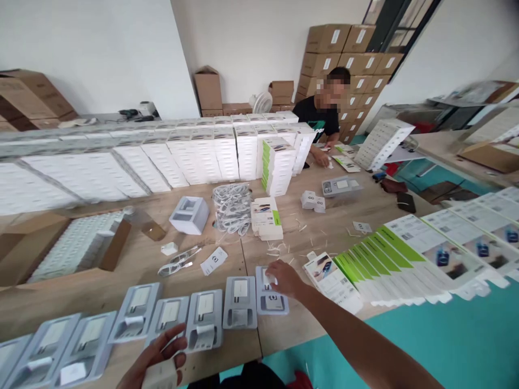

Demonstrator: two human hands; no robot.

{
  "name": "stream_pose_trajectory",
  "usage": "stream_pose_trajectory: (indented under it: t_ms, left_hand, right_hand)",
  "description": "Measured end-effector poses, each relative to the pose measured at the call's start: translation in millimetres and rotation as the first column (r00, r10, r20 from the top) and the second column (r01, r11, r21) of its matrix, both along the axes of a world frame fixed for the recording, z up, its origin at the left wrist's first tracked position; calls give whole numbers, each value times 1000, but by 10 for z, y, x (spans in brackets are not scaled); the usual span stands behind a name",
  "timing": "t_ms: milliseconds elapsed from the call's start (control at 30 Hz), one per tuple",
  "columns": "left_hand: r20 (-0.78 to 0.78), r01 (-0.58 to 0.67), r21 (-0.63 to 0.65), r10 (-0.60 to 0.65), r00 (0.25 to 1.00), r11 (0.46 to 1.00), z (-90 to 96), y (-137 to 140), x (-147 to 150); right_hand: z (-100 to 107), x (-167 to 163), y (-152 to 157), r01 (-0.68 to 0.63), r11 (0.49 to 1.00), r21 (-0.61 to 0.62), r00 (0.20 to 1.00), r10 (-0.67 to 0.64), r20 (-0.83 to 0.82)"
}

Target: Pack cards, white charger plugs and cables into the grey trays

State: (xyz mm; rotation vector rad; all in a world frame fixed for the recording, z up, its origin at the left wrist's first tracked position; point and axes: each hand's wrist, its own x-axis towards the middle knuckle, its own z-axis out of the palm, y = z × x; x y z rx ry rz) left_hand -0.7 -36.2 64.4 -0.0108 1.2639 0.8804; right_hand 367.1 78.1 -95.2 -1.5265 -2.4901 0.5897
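Note:
My left hand (156,354) is at the front edge of the table, its thumb and palm closed around a small white block (161,374) that looks like a stack of cards. My right hand (284,278) reaches over the rightmost grey plastic tray (260,308). Its bent fingers are on a white power adapter (266,280) in the upper compartment, partly hidden by them. A white card with a charging logo (273,302) lies in that tray's lower compartment. More trays (239,305) run leftward in a row, holding white adapters, some with cards below.
Bundled white cables (233,208), a white adapter box (189,215) and a carton of white pieces (77,248) are beyond the trays. Green-and-white box sleeves (377,254) fan out right. Stacked white boxes (194,156) form a wall; a co-worker (324,116) sits behind.

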Motion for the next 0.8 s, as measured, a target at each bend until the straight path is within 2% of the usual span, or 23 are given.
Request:
stream_pose_trajectory:
  t_ms: [133, 267, 433, 600, 700, 800]
  left_hand:
    - [72, -25, 64, 20, 997, 998, -12, -93, -74]
    - [107, -48, 75, 40, 993, 996, -91, -220, -105]
    - [165, -76, 97, 59, 984, 992, -138, -333, -86]
    - [255, -149, 124, 113, 960, 981, -103, -370, -35]
    - [270, -215, 118, 177, 946, 970, -101, -457, 9]
    - [291, -282, 48, 257, 922, 958, -191, -552, 5]
  right_hand:
    - [-56, 20, -29, 8, 1000, 15, 997, -7, -80]
    - [-63, 48, -41, -3, 999, 37, 990, 8, -138]
    - [-117, 45, -47, -6, 998, 55, 988, 15, -156]
    - [-146, 65, -125, -27, 995, 93, 986, 42, -163]
    - [-145, 41, -230, -67, 988, 141, 972, 96, -213]
    - [-206, -189, -278, 31, 957, 288, 959, 53, -279]
